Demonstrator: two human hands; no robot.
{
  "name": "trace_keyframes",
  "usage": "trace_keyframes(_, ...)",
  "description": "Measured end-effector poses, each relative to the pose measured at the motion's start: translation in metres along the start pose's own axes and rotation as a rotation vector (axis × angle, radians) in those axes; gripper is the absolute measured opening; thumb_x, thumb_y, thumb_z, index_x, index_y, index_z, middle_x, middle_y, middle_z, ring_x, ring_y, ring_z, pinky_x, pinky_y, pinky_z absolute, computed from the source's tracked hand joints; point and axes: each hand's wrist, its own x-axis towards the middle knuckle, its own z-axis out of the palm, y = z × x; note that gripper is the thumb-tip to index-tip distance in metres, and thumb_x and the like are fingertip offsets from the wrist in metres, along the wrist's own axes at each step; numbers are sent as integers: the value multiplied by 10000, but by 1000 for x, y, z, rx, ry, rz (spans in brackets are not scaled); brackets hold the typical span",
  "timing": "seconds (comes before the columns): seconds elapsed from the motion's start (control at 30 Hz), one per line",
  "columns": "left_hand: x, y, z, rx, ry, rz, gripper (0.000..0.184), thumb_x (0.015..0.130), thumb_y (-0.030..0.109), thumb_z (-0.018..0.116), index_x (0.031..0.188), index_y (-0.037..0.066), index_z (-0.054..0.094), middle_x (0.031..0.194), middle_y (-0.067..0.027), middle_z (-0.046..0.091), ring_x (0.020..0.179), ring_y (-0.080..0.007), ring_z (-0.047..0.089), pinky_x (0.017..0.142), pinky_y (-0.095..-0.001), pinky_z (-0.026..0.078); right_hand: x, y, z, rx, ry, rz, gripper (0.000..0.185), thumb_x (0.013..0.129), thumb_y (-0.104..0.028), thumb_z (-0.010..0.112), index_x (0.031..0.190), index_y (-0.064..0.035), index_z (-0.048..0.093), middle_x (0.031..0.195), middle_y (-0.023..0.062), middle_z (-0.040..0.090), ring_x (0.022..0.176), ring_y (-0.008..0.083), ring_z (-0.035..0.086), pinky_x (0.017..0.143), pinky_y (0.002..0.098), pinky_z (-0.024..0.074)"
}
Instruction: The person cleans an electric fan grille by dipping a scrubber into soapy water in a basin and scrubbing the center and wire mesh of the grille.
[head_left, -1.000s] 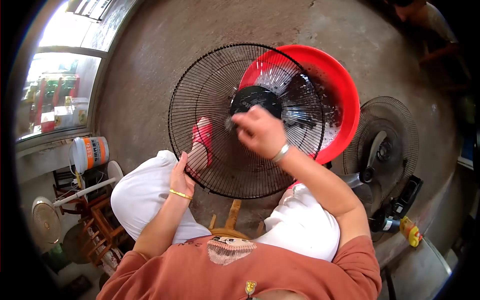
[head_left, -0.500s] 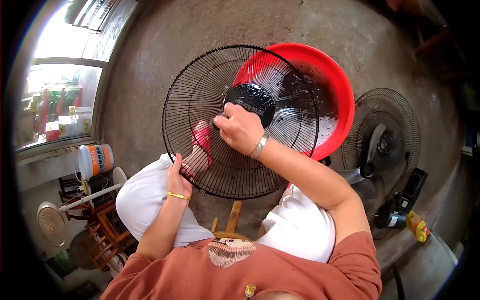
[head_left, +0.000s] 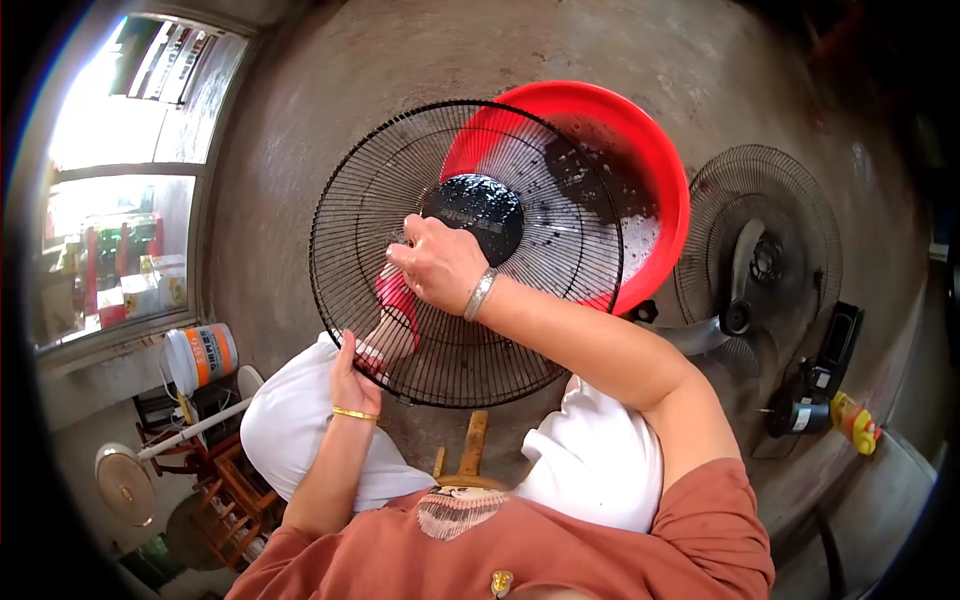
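A round black wire fan grille (head_left: 560, 330) with a wet dark centre disc (head_left: 480, 215) is tilted above my lap. My left hand (head_left: 355, 380) grips its lower left rim. Over the wires just below and left of the disc, my right hand (head_left: 440, 262) is closed; what it holds, if anything, is hidden. Behind the grille's right part stands a red basin (head_left: 672, 200) with dark, foamy water.
On the floor at the right lie another fan grille (head_left: 825, 215), a fan blade (head_left: 745, 260) and a black motor part (head_left: 800, 412). At the left are a white bucket (head_left: 200, 358), a small fan (head_left: 125, 483) and a wooden chair (head_left: 230, 510).
My right hand has moved down and left across the grille. In the view, the grille and basin have shifted left a little, with my left hand still on the rim.
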Motion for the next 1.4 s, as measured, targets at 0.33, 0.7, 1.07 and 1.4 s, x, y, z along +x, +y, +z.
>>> trace_keyframes(0.33,30,6,-6,39,146,-125,319,845,408,707,755,157,532,650,-29,561,623,-194,559,662,-409,502,-60,209,-96,-335,132,747,211,820,-295,570,973,-210,688,971,118,636,878,342,643,765,453,533)
trace_keyframes(0.7,72,110,39,200,108,152,295,866,377,697,771,146,539,673,2,549,664,-151,571,742,-385,517,-136,271,-68,-595,-247,952,348,832,-166,608,1177,-202,585,1129,183,552,1041,387,573,886,500,493)
trace_keyframes(1.07,87,82,30,132,90,43,325,873,391,685,783,121,527,697,-39,571,700,-193,576,760,-378,507,-27,139,-95,-12,99,393,162,747,-232,664,876,-134,678,867,109,624,858,309,628,761,423,516)
trace_keyframes(1.4,85,84,36,127,68,103,273,875,356,692,858,122,553,758,-21,563,747,-170,573,781,-368,499,-6,117,-78,-529,2,-9,97,669,-116,676,738,-135,610,751,46,515,752,230,595,590,367,502)
